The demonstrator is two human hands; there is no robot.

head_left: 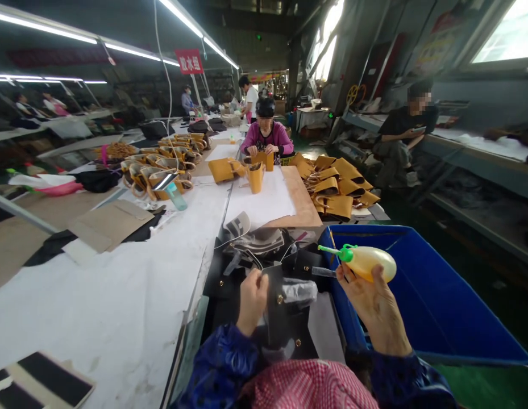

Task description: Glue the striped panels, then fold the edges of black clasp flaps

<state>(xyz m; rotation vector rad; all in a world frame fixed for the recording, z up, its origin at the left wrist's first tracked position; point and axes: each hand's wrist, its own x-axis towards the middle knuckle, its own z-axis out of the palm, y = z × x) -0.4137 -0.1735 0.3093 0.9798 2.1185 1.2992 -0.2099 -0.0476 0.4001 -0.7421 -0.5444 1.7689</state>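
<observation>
My left hand (252, 300) is closed on the top edge of a black leather piece (277, 309) that stands upright in front of me, with small gold studs on it. My right hand (377, 304) is raised beside it and grips a yellow squeeze bottle (370, 262) with a green nozzle (337, 251) that points left toward the black piece. More black leather pieces (264, 244) lie piled just beyond my hands.
A blue bin (434, 295) stands at my right. White paper (119, 295) covers the long table. Yellow bags (336, 190) are stacked farther along, where a person in a pink top (267, 139) works. Another person (402, 133) sits at the right. Cardboard sheets (108, 224) lie at left.
</observation>
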